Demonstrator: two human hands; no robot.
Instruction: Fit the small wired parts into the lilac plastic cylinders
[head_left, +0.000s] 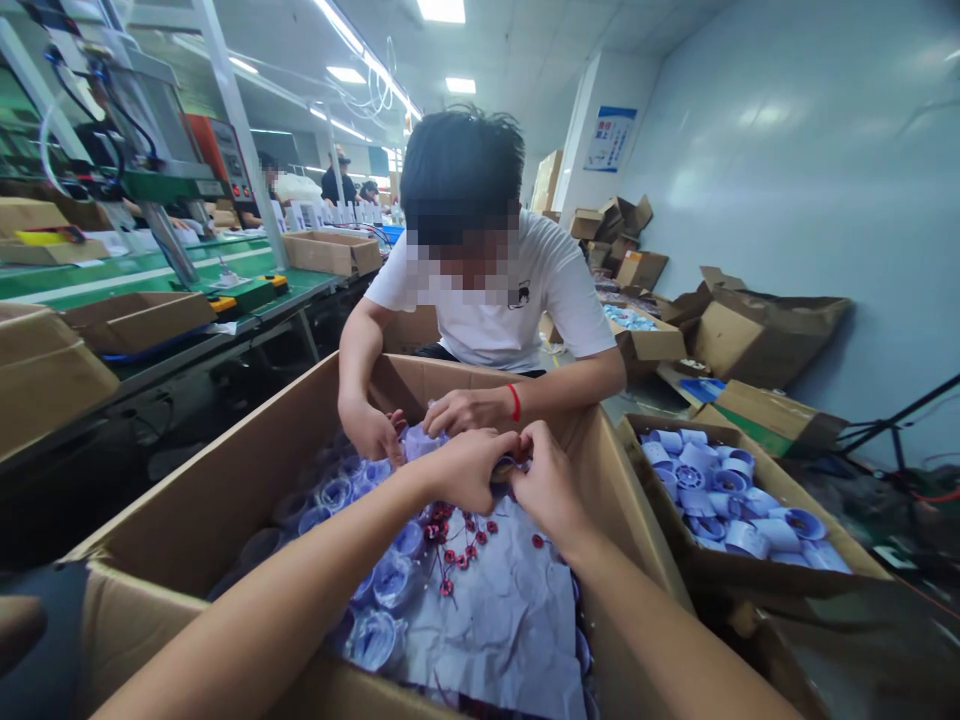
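Observation:
My left hand (466,470) and my right hand (546,488) meet over a large open cardboard box (206,520). Their fingers close on a small round part (508,466), mostly hidden between them. Beneath my hands, a crumpled sheet of pale paper (499,625) lies over the contents. Several small red rings with thin wires (459,555) are scattered on it. To the left and below are bluish-white plastic cups (375,638), some in clear film. Across the box, a co-worker's hands (450,412) work at a film-wrapped cup close to mine.
The co-worker (487,310) leans over the far side of the box. At right stands a second carton (675,590) filled with white plastic cylinders (720,490). A green conveyor bench (247,290) with a press machine (150,150) runs along the left.

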